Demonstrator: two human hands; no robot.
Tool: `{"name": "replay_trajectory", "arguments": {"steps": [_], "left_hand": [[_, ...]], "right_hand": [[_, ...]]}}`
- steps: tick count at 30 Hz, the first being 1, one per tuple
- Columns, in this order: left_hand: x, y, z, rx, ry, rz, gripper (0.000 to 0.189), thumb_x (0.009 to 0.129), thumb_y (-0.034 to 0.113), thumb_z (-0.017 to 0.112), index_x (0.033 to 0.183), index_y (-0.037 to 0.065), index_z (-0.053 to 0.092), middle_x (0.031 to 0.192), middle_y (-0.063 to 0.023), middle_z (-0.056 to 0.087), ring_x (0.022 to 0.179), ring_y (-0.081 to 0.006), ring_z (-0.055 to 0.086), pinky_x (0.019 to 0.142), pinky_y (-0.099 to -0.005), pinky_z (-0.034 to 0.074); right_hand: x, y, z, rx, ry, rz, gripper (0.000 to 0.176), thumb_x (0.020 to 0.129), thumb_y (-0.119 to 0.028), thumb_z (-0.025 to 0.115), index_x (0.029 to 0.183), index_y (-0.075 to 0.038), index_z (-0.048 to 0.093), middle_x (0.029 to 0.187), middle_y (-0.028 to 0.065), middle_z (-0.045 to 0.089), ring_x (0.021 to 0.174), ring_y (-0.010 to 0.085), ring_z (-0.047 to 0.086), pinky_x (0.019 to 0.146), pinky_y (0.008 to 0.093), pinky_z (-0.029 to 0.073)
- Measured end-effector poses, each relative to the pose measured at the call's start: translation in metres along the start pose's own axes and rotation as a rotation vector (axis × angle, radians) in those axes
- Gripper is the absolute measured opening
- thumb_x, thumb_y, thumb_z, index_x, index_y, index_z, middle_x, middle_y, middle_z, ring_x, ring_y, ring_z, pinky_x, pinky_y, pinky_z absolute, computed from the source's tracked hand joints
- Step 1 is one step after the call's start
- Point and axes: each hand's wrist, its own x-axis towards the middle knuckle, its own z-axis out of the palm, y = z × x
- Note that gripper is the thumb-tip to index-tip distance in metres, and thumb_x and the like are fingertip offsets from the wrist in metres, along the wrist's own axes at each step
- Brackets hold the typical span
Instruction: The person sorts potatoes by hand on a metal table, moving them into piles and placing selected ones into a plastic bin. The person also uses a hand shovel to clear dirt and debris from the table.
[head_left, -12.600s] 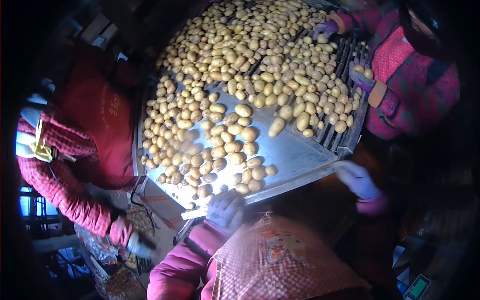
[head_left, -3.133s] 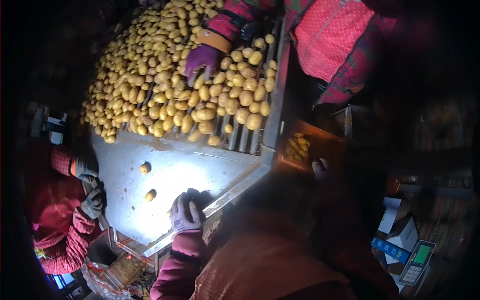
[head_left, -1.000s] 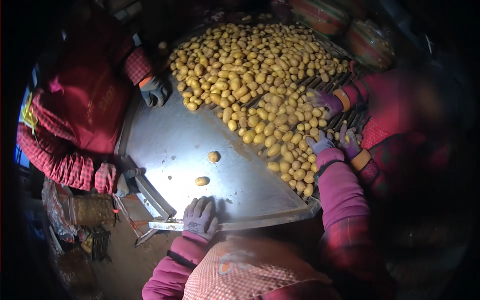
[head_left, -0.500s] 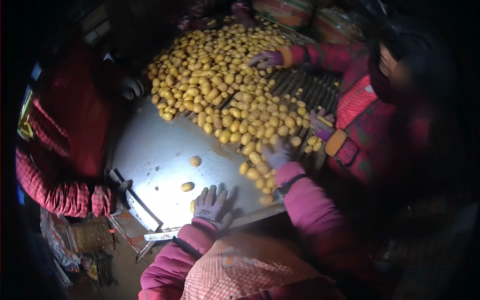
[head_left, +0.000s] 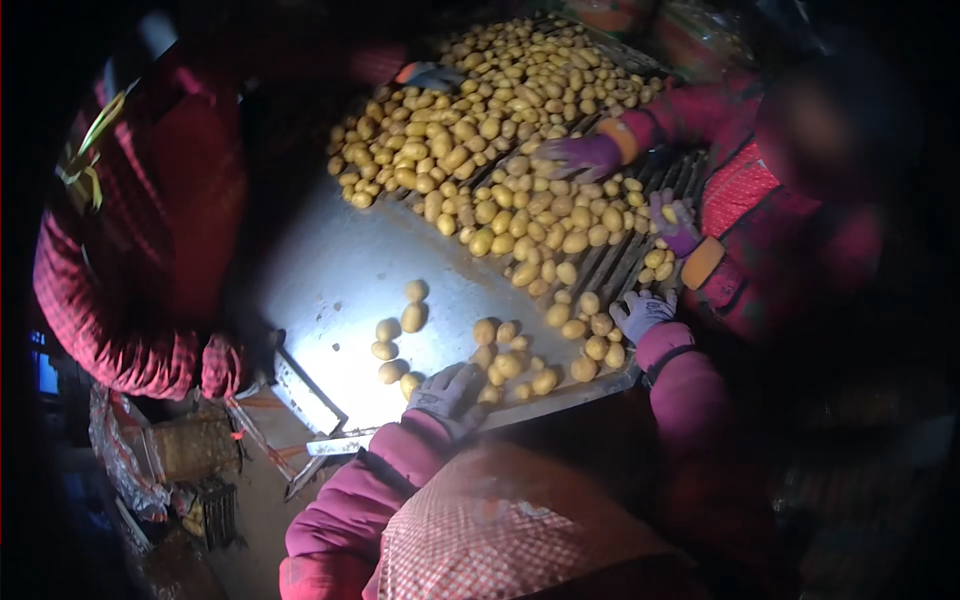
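My left hand (head_left: pixel 447 398), in a grey glove, lies open and flat at the near edge of the metal table (head_left: pixel 350 270). Its fingertips are beside a few loose potatoes (head_left: pixel 390 372) and a cluster of potatoes (head_left: pixel 510 362). Farther right, my right hand (head_left: pixel 645 315), gloved too, has its fingers spread and pointing away from me. It sits just right of a small group of potatoes (head_left: pixel 597 347), where the sheet meets the dark rollers (head_left: pixel 610 265). Beyond both hands spreads a big heap of yellow potatoes (head_left: pixel 470 130).
Across to the right, a co-worker's purple-gloved hands (head_left: pixel 583 155) reach over the heap and rollers. Another person in a red checked sleeve (head_left: pixel 130 350) stands at the left. A gloved hand (head_left: pixel 430 76) reaches in at the back. White metal rails (head_left: pixel 308 395) edge the table's left front.
My right hand has moved right, off the potatoes it was among. Several potatoes now lie on the sheet near my left hand. A hand now reaches over the heap's back left. The view has shifted.
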Motion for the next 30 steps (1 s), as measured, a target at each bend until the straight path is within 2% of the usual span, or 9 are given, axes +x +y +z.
{"name": "replay_trajectory", "arguments": {"steps": [2,5,14,18,20,22,23,26,30], "left_hand": [[-0.009,-0.004,-0.005,-0.045,-0.054,0.019,0.070,0.083,0.043,0.061,0.140,0.010,0.038,0.137,-0.0193,0.045,0.121,-0.0408,0.048,0.102,-0.0497,0.038],[-0.020,-0.012,0.000,0.007,-0.004,0.011,0.071,0.082,0.045,0.061,0.139,0.009,0.041,0.130,-0.0194,0.051,0.114,-0.0387,0.051,0.098,-0.0484,0.040],[-0.020,-0.011,-0.011,0.039,-0.014,0.095,0.067,0.081,0.049,0.062,0.135,0.013,0.048,0.120,-0.0211,0.053,0.108,-0.0419,0.052,0.093,-0.0502,0.042],[-0.032,-0.030,-0.022,0.054,0.236,-0.013,0.055,0.084,0.037,0.060,0.130,0.008,0.051,0.127,-0.0228,0.051,0.109,-0.0433,0.053,0.094,-0.0498,0.044],[-0.046,-0.038,-0.025,0.053,0.394,-0.012,0.052,0.082,0.033,0.059,0.127,0.008,0.053,0.128,-0.0202,0.049,0.111,-0.0408,0.051,0.093,-0.0508,0.042],[-0.060,-0.046,-0.031,0.191,0.516,-0.038,0.055,0.080,0.031,0.062,0.128,0.007,0.052,0.130,-0.0210,0.048,0.114,-0.0408,0.049,0.096,-0.0498,0.041],[-0.066,-0.052,-0.031,0.194,0.551,-0.092,0.056,0.079,0.029,0.064,0.128,0.005,0.053,0.132,-0.0213,0.047,0.116,-0.0416,0.048,0.097,-0.0503,0.039],[-0.079,-0.075,-0.023,0.292,0.627,-0.234,0.061,0.078,0.033,0.064,0.131,0.006,0.051,0.135,-0.0238,0.044,0.123,-0.0448,0.042,0.102,-0.0542,0.034],[-0.074,-0.081,-0.019,0.329,0.523,-0.347,0.067,0.078,0.039,0.063,0.136,0.008,0.047,0.137,-0.0224,0.042,0.129,-0.0435,0.036,0.105,-0.0569,0.027]], "right_hand": [[0.012,0.002,0.035,0.098,0.105,-0.160,0.045,0.092,-0.049,0.044,0.121,-0.016,0.056,0.119,0.0179,0.061,0.111,0.0356,0.058,0.101,0.0510,0.038],[-0.008,-0.007,0.030,0.257,-0.051,-0.232,0.049,0.089,-0.047,0.053,0.125,-0.012,0.052,0.115,0.0214,0.062,0.107,0.0402,0.059,0.092,0.0467,0.047],[-0.072,-0.135,0.029,0.865,0.014,-0.490,0.073,0.082,-0.045,0.069,0.134,-0.001,0.043,0.116,0.0287,0.058,0.110,0.0397,0.059,0.090,0.0472,0.048],[-0.062,-0.189,0.042,0.920,0.370,-0.801,0.047,0.088,-0.032,0.065,0.126,-0.007,0.053,0.104,0.0165,0.060,0.094,0.0282,0.059,0.083,0.0412,0.048],[-0.066,-0.177,-0.008,1.124,0.197,-0.612,0.033,0.090,-0.022,0.063,0.119,-0.008,0.057,0.098,0.0103,0.060,0.086,0.0204,0.056,0.078,0.0361,0.048],[-0.011,-0.150,-0.005,1.222,0.423,-0.532,0.021,0.088,-0.014,0.064,0.107,-0.006,0.058,0.092,0.0050,0.059,0.084,0.0153,0.054,0.075,0.0314,0.048],[0.017,-0.132,0.000,1.418,0.569,-0.436,0.039,0.083,-0.022,0.071,0.117,-0.009,0.058,0.095,0.0119,0.060,0.087,0.0211,0.059,0.077,0.0354,0.050],[0.088,-0.066,0.011,0.714,0.760,-0.011,0.058,0.082,-0.045,0.066,0.126,-0.010,0.055,0.118,0.0255,0.057,0.107,0.0421,0.055,0.092,0.0472,0.046],[0.130,-0.057,-0.009,0.633,0.510,0.069,0.069,0.082,-0.058,0.058,0.135,-0.015,0.049,0.137,0.0246,0.046,0.127,0.0412,0.042,0.106,0.0469,0.036]]}}
